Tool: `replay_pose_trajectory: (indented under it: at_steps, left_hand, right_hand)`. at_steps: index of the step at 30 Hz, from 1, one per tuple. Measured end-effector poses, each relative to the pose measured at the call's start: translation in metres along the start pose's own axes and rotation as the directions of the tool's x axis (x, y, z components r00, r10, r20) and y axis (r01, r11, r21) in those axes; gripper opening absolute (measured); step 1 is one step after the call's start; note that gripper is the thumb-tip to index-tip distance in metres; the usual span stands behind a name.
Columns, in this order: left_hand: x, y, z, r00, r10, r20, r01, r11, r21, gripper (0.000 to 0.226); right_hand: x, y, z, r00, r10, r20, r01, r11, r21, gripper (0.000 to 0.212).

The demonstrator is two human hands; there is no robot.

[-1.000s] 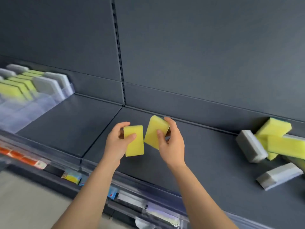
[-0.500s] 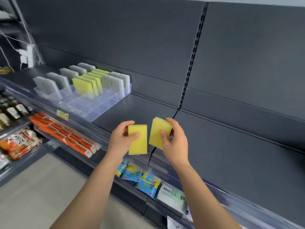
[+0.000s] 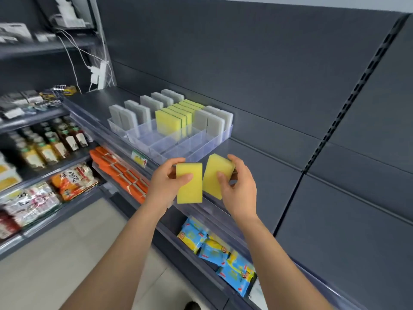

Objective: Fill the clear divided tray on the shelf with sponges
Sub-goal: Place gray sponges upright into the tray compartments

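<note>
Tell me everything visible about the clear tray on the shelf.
The tray is clear plastic, rectangular, split by clear walls into compartments, lying flat on the dark shelf. Sponges stand on edge in it: grey sponges at left and right, yellow sponges in a row between. The nearest compartments are empty. Just before it the left hand and right hand each grip a loose sponge; neither seems to touch the tray.

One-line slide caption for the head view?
Restocking: left hand holds left yellow sponge, right hand holds right yellow sponge, in front of the partly filled clear divided tray.
</note>
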State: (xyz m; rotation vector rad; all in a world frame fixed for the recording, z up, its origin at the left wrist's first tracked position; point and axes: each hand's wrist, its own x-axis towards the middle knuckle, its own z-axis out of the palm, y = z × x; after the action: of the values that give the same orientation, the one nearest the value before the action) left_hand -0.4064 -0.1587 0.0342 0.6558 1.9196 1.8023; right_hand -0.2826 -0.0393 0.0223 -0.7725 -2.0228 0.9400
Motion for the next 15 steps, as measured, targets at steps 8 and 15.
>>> replay_pose_trajectory:
  at_steps: [8, 15]
  left_hand:
    - [0.086, 0.005, -0.046, 0.998, 0.044, -0.040, -0.040, 0.995, 0.086, 0.040]
    - [0.155, 0.007, -0.081, 0.998, 0.060, -0.029, -0.053, 0.979, 0.196, 0.037]
  right_hand:
    - [0.070, -0.012, 0.076, 0.999, -0.029, 0.019, 0.028, 0.998, 0.059, 0.041]
    - [0.125, -0.021, 0.124, 0.997, -0.036, 0.065, 0.032, 0.998, 0.056, 0.039]
